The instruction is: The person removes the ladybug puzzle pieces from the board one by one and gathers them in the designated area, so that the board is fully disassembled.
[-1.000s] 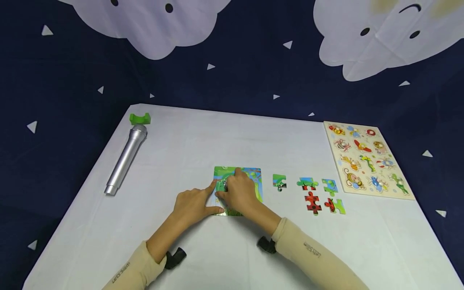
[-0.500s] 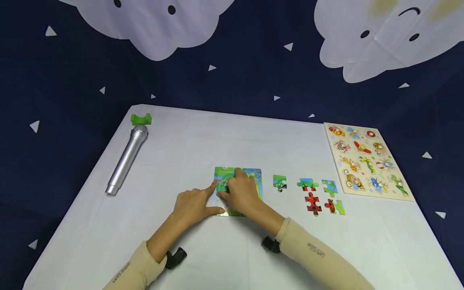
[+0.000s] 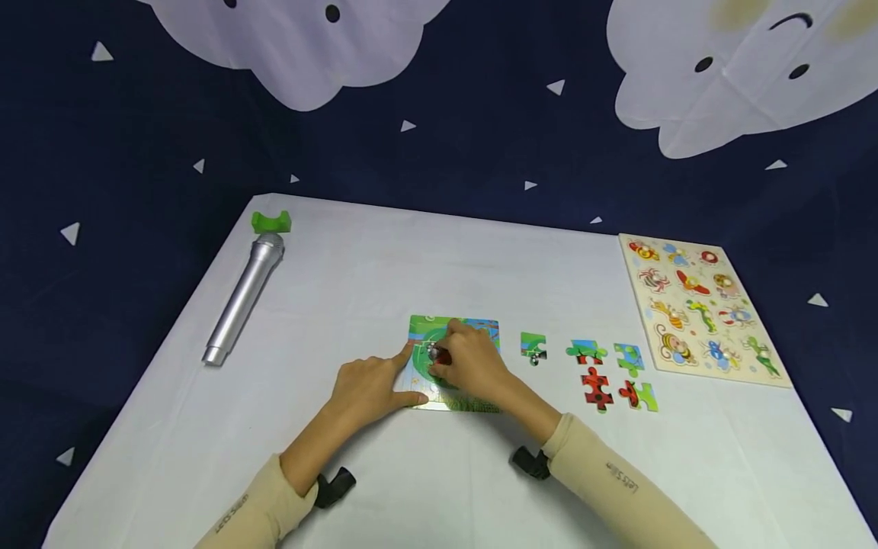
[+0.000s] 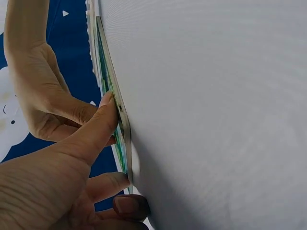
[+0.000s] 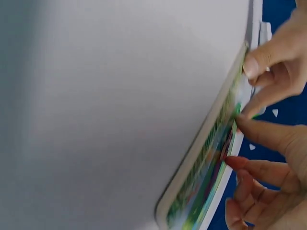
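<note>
- Now the right hand (image 3: 473, 364) has been drawn slightly right; more of the puzzle (image 3: 473, 402), mid-table, is exposed, so its pattern can probably be checked more easily.
- Its fingers are bent; whether anything is pinched cannot be told.
- The puzzle's left side is braced by the left hand (image 3: 363, 393), thumb and forefinger wide.
- Loose pieces (image 3: 597, 389) are laid to the right.
- The white table (image 3: 343, 282) is backed by dark-blue cloth (image 3: 466, 152).

A white-topped table (image 3: 384, 267), seen from above; at its far left corner sits a green notched block (image 3: 271, 223), and just nearer lies a silver microphone (image 3: 245, 297) — slanting, head toward the block; near the middle lies a small, brightly coloured puzzle board (image 3: 418, 323); to its right, a single jigsaw piece (image 3: 531, 345), then four more jigsaw pieces (image 3: 597, 389) grouped together; at the right edge — a wooden board (image 3: 682, 297) of insect pictures.
</note>
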{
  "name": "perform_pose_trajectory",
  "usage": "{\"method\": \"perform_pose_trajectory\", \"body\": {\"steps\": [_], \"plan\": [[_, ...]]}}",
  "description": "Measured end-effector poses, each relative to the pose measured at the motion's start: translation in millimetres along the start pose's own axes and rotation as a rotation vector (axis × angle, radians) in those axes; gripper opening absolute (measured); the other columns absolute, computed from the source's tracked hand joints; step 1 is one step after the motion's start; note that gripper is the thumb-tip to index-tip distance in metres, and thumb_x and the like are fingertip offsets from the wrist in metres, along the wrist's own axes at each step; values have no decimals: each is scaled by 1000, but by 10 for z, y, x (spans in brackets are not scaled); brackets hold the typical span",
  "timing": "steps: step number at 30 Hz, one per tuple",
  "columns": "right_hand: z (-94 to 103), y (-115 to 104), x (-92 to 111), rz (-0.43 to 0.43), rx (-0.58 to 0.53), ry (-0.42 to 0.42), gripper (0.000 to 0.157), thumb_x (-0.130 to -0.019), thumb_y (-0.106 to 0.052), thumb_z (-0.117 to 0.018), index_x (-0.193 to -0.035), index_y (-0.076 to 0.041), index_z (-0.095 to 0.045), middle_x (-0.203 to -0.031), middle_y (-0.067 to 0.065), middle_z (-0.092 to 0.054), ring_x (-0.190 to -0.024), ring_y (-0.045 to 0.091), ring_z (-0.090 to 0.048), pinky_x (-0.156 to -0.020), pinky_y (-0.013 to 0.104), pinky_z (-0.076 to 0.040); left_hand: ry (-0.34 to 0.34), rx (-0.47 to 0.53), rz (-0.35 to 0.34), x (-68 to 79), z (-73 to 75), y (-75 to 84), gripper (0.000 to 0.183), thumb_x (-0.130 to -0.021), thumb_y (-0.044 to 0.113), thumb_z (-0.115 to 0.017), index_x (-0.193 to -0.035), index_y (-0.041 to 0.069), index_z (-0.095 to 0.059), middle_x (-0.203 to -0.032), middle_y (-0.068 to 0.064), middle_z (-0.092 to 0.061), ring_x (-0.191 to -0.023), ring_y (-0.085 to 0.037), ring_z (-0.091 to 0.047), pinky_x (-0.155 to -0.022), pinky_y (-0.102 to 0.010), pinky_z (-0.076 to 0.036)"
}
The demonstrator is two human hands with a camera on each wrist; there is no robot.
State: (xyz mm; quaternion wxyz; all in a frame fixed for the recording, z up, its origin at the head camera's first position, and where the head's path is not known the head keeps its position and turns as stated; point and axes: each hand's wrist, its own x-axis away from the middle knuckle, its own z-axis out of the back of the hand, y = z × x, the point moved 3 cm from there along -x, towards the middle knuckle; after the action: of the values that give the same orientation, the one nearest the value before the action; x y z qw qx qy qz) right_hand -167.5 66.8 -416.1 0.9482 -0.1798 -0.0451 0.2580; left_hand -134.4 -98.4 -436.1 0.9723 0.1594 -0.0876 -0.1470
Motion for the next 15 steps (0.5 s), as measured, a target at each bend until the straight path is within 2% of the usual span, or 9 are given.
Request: {"method": "perform_pose_trajectory", "body": {"steps": [3, 6, 11, 15], "plan": [[10, 51, -2, 14, -41, 2, 37, -77, -25, -87, -102, -1, -76, -94, 7, -59, -78, 19, -58, -75, 39, -51, -8, -6, 5, -8, -16, 3, 93, -75, 66, -73, -150, 20, -45, -53, -1, -46, -51, -13, -31, -45, -29, -29], [19, 49, 29, 81, 11, 63, 40, -73, -24, -90, -101, 1, -74, -93, 7, -57, -79, 21, -58, -78, 41, -51, -14, -11, 12, -12, -22, 8, 93, -74, 67, -73, -150, 21, -45, -53, -2, -47, -51, -14, -32, -44, -29, -30], [14, -1, 77, 173, 123, 188, 31, -71, -18, -91, -90, -3, -72, -89, 6, -55, -80, 23, -60, -83, 47, -51, -1, -16, 10, -6, -15, 10, 94, -74, 66, -74, -150, 20, -45, -52, -2, -45, -51, -13, -29, -44, -29, -28], [17, -10, 68, 202, 163, 184, 26, -74, -18, -89, -88, -4, -72, -87, 4, -53, -77, 21, -58, -79, 45, -50, 0, -15, 13, -1, -10, 6, 93, -74, 66, -74, -150, 20, -45, -52, -2, -44, -51, -13, -29, -44, -29, -28]]}}
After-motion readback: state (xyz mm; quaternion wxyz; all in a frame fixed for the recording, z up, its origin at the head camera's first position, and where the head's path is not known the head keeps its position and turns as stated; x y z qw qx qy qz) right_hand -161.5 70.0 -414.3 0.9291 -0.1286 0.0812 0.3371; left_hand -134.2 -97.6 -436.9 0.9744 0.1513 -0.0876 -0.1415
